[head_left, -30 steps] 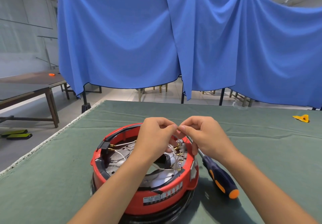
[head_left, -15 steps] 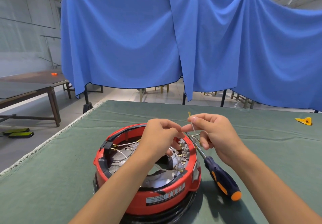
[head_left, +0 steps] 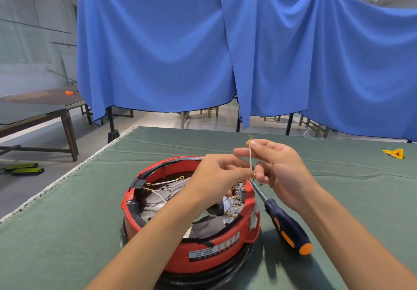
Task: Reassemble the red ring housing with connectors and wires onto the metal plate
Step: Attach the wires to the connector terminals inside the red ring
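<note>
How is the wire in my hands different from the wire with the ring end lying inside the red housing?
The held wire stands nearly upright, pinched by both the left hand and right hand; the loose wire lies nearly flat in the housing, untouched. Both are pale with brass-coloured ends.

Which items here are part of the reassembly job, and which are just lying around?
In the job: red ring housing; short wire pinched between left hand and right hand; screwdriver.

Lying about: yellow scrap on the green mat; orange object on the far table.
</note>
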### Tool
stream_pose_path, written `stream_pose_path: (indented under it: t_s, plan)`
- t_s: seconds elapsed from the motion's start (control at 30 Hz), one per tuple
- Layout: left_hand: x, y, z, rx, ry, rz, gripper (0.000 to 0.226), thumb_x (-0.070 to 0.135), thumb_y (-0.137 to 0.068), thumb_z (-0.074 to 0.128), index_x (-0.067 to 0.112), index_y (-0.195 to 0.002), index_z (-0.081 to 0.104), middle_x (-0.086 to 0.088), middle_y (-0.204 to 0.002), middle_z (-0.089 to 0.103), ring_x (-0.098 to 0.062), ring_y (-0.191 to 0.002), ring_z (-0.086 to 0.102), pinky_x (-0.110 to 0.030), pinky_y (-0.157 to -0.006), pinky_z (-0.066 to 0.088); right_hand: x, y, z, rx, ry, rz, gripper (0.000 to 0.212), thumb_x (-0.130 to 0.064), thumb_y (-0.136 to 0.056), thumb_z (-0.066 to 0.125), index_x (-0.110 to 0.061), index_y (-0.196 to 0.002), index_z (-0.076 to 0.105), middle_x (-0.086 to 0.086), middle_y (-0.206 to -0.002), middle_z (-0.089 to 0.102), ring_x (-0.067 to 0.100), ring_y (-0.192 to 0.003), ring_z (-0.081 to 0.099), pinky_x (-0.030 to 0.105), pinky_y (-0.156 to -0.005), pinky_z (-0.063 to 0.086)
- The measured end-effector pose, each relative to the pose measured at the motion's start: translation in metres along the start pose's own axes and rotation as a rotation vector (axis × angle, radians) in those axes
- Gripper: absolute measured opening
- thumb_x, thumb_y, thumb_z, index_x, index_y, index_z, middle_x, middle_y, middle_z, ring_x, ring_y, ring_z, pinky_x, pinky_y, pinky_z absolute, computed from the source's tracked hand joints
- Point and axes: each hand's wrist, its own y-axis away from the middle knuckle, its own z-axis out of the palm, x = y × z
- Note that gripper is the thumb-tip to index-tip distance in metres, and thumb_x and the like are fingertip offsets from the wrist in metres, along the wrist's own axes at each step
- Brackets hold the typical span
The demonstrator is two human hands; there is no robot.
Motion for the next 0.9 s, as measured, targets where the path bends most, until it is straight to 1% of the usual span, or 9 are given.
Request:
stream_pose_path:
  t_s: [0.03, 0.1, 0.2, 0.27, 0.4, 0.5, 0.6, 0.73, 0.9]
  plan:
    - [0.0, 0.0, 0.0, -0.001, 0.002, 0.018, 0.005, 0.02, -0.086, 0.067, 0.02, -0.085, 0.072, 0.011, -0.054, 0.061, 0.002, -0.037, 0.048, -0.01, -0.036, 0.033, -0.001, 0.0, 0.001, -0.001, 0.011, -0.016, 0.013, -0.017, -0.095, 0.052, -0.007, -0.091, 0.06, 0.006, -0.089, 0.075, 0.007, -0.033, 0.045, 0.016, -0.037, 0.034]
    - [-0.002, -0.001, -0.002, 0.011, 0.0, 0.039, 0.006, 0.023, -0.085, 0.069, 0.021, -0.081, 0.072, 0.014, -0.043, 0.051, 0.001, -0.037, 0.043, -0.01, -0.037, 0.032, -0.002, 0.001, 0.002, 0.001, 0.029, -0.037, 0.013, -0.019, -0.094, 0.054, -0.01, -0.089, 0.061, 0.004, -0.089, 0.075, 0.006, -0.034, 0.043, 0.017, -0.039, 0.034]
    - [-0.003, -0.002, -0.002, 0.022, -0.01, 0.071, 0.01, 0.023, -0.085, 0.07, 0.016, -0.081, 0.073, 0.008, -0.044, 0.041, -0.001, -0.035, 0.033, -0.01, -0.037, 0.028, -0.002, 0.002, 0.004, 0.016, 0.016, -0.038, 0.011, -0.019, -0.091, 0.058, -0.009, -0.09, 0.063, 0.002, -0.083, 0.074, 0.006, -0.036, 0.04, 0.017, -0.039, 0.03]
    - [-0.004, -0.002, -0.002, 0.025, -0.009, 0.093, 0.011, 0.02, -0.085, 0.07, 0.01, -0.082, 0.073, 0.009, -0.044, 0.038, -0.002, -0.034, 0.03, -0.01, -0.038, 0.026, -0.001, 0.002, 0.006, 0.027, 0.016, -0.035, 0.012, -0.019, -0.089, 0.06, -0.008, -0.091, 0.064, 0.0, -0.077, 0.071, 0.006, -0.036, 0.038, 0.017, -0.039, 0.028]
    - [-0.003, -0.002, -0.002, 0.074, -0.011, 0.103, 0.01, 0.018, -0.086, 0.068, 0.011, -0.079, 0.072, 0.015, -0.037, 0.045, 0.001, -0.032, 0.037, -0.008, -0.037, 0.028, 0.002, 0.001, 0.009, 0.06, 0.022, -0.038, 0.014, -0.02, -0.089, 0.06, -0.008, -0.091, 0.067, -0.002, -0.072, 0.064, 0.006, -0.038, 0.036, 0.016, -0.038, 0.025]
    - [-0.003, -0.003, -0.006, 0.153, 0.119, 0.051, 0.014, 0.013, -0.087, 0.065, 0.008, -0.075, 0.068, 0.008, -0.038, 0.045, -0.006, -0.03, 0.036, -0.015, -0.035, 0.03, 0.004, -0.001, 0.008, 0.115, 0.07, -0.025, 0.012, -0.02, -0.09, 0.06, -0.011, -0.089, 0.068, -0.002, -0.074, 0.061, 0.007, -0.041, 0.038, 0.017, -0.037, 0.027]
    - [-0.004, -0.005, -0.012, 0.222, 0.245, -0.045, 0.019, 0.01, -0.087, 0.064, 0.004, -0.069, 0.064, 0.0, -0.044, 0.048, -0.012, -0.031, 0.04, -0.017, -0.035, 0.032, 0.006, -0.002, 0.006, 0.123, 0.087, -0.018, 0.013, -0.016, -0.09, 0.058, -0.012, -0.085, 0.068, -0.002, -0.069, 0.059, 0.007, -0.04, 0.038, 0.018, -0.038, 0.026]
    - [-0.002, -0.006, -0.018, 0.206, 0.398, -0.16, 0.013, 0.011, -0.089, 0.061, 0.004, -0.08, 0.067, -0.002, -0.049, 0.058, -0.013, -0.036, 0.049, -0.018, -0.035, 0.036, 0.008, -0.002, 0.006, 0.088, 0.119, -0.035, 0.016, -0.01, -0.089, 0.055, -0.01, -0.081, 0.069, -0.004, -0.062, 0.061, 0.008, -0.04, 0.04, 0.019, -0.039, 0.027]
    - [-0.003, -0.006, -0.019, 0.172, 0.411, -0.177, 0.014, 0.013, -0.091, 0.059, 0.005, -0.085, 0.069, -0.003, -0.057, 0.066, -0.012, -0.041, 0.057, -0.017, -0.037, 0.041, 0.011, -0.001, 0.009, 0.05, 0.152, -0.036, 0.015, -0.004, -0.087, 0.055, -0.008, -0.082, 0.069, -0.001, -0.06, 0.063, 0.009, -0.04, 0.043, 0.018, -0.037, 0.029]
